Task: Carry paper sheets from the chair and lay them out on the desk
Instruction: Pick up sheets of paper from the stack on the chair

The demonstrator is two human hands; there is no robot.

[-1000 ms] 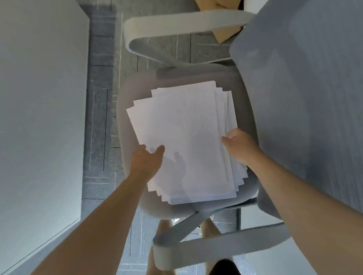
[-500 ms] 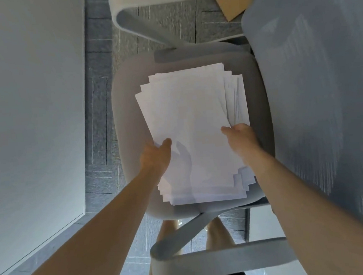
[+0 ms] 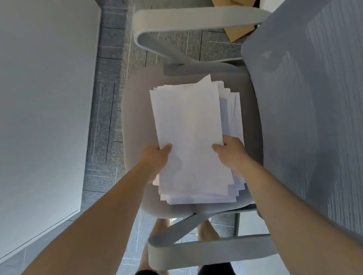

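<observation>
A stack of white paper sheets lies over the grey chair seat, its edges squared at the left and fanned at the right. My left hand grips the stack's left edge, thumb on top and fingers beneath. At the right edge my right hand grips the sheets the same way, thumb across the top sheet. The stack's near end looks slightly raised off the seat. The white desk fills the left of the view.
The chair's mesh back rises at the right. One grey armrest crosses above the seat, the other below it. A cardboard box sits on the floor at the top right. Grey carpet runs between desk and chair.
Both hands have pushed the loose sheets together into a narrower, squarer stack and closed their thumbs over its edges. The stack's near end has lifted a little.
</observation>
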